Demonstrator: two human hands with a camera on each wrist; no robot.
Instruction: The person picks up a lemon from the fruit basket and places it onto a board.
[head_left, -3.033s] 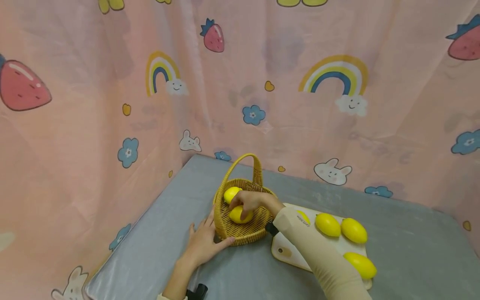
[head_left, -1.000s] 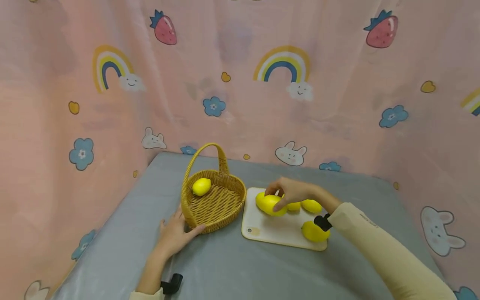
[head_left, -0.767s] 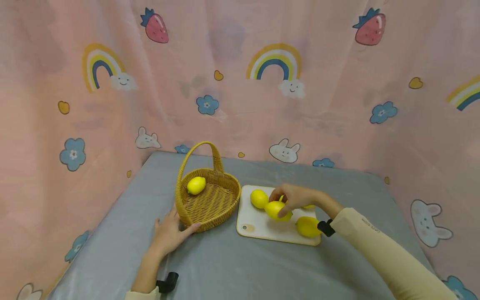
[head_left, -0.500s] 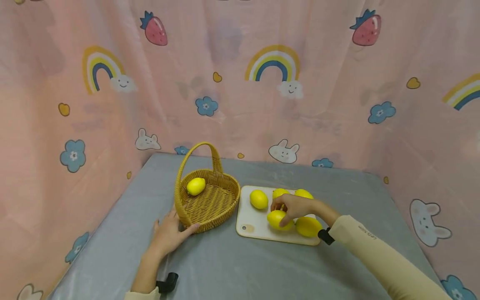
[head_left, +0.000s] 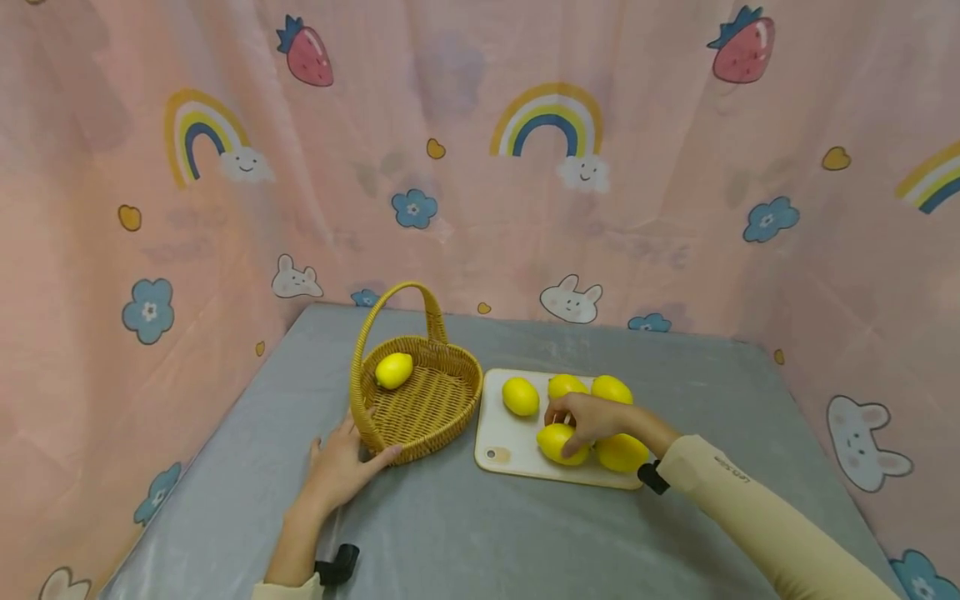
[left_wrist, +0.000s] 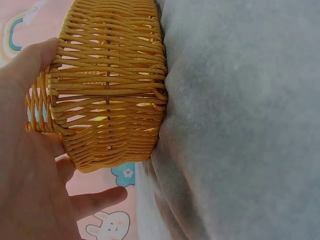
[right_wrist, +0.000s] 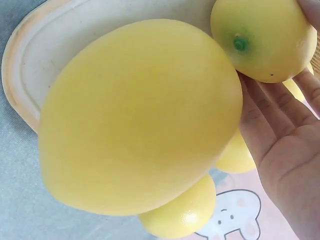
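A yellow woven basket (head_left: 420, 442) with a tall handle stands left of centre, one lemon (head_left: 393, 371) inside. My left hand (head_left: 337, 471) holds its near-left side, thumb on the rim; the left wrist view has the thumb and fingers of the left hand (left_wrist: 30, 150) about the basket's end (left_wrist: 110, 90), one finger sticking out straight. My right hand (head_left: 592, 417) pinches a lemon (head_left: 557, 442) low at the front of a white cutting board (head_left: 517, 454). In the right wrist view the held lemon (right_wrist: 270, 35) is beside a larger-looking lemon (right_wrist: 140, 120).
Other lemons on the board are one at the left (head_left: 520, 397), two along the back, a lemon (head_left: 567, 387) and a lemon (head_left: 612, 389), and one at front right (head_left: 621, 452). Grey cloth (head_left: 465, 542) covers the table. A pink printed curtain (head_left: 480, 250) stands behind.
Three seconds ago my right hand held a lemon inside the basket. It has carried that lemon right to the board and lowered it towards the front. My left hand has stayed at the basket.
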